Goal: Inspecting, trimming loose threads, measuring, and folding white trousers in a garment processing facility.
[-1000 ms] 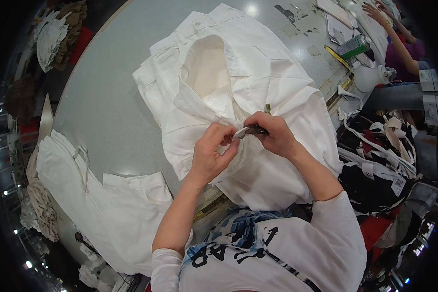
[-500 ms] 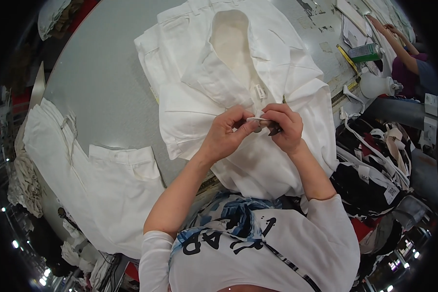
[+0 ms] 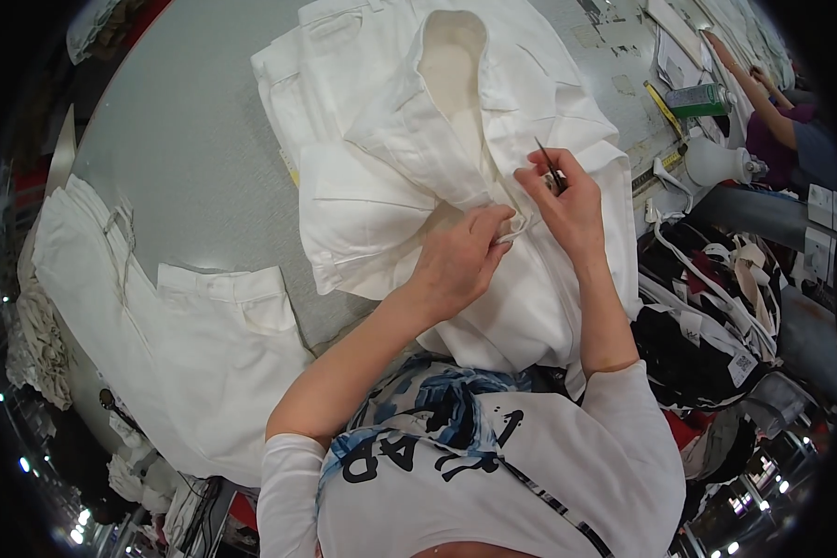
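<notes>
White trousers [image 3: 549, 307] lie in front of me, their waist opening spread and the cream inside showing. My left hand [image 3: 456, 265] is closed on a small folded edge of the cloth near the lower end of the opening. Just to the right, my right hand [image 3: 572, 205] grips small dark thread snips [image 3: 551, 166], the pointed blades angled up and away from me. The snips are apart from the pinched edge. My fingers hide part of their handles.
More white trousers [image 3: 205, 363] hang over the table's [image 3: 195, 149] left edge. At the right are a green can [image 3: 702, 100], a white spray bottle [image 3: 716, 163], a yellow tape measure [image 3: 665, 110] and a heap of dark cloth [image 3: 697, 298]. Another person's arm [image 3: 758, 93] reaches in at the far right.
My hands were together at the cloth edge. The right hand has moved up and right with the snips, whose blades now show. The left hand has turned over the edge, covering the white label.
</notes>
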`<control>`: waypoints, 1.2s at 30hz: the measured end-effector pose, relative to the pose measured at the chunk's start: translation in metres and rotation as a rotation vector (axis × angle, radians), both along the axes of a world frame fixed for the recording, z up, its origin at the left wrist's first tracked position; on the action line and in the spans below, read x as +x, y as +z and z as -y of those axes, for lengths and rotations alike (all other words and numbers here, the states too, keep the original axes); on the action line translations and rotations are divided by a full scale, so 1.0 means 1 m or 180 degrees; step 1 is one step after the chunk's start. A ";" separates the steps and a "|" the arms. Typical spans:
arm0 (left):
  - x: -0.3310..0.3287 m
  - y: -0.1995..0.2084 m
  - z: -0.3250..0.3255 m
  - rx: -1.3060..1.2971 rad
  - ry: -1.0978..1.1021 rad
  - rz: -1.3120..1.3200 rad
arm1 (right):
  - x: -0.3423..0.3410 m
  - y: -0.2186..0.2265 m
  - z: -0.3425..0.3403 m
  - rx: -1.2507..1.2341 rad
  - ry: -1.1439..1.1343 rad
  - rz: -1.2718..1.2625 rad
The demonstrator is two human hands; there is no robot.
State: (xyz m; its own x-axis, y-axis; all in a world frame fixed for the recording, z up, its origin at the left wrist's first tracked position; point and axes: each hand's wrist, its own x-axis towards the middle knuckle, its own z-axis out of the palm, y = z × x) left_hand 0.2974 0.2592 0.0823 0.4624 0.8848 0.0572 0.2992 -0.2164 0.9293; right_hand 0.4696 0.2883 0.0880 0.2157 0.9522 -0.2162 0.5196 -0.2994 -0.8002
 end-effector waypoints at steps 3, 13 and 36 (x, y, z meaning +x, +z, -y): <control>0.004 0.002 0.004 0.0404 -0.0137 -0.0430 | -0.005 -0.002 0.001 0.0843 0.0650 0.0943; 0.003 0.010 -0.007 0.0213 0.0165 -0.0321 | 0.016 -0.007 0.015 0.0041 -0.0261 -0.1151; 0.037 0.009 -0.055 0.0384 0.0504 -0.0211 | 0.018 -0.002 0.025 0.0200 -0.1059 -0.2940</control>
